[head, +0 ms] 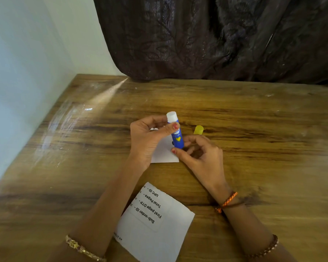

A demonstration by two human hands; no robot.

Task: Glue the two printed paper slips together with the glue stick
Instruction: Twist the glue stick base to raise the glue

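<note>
The left hand (147, 138) pinches the uncapped glue stick (176, 132) upright above one paper slip (165, 154); the right hand (199, 154) pinches its base. The other slip (155, 222) lies nearer, between the forearms.

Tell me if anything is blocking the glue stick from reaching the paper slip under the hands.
Nothing visible does. The glue stick is uncapped, its yellow cap lying aside on the table. Left hand and right hand hold it just above the slip, white glue end pointing up.
</note>
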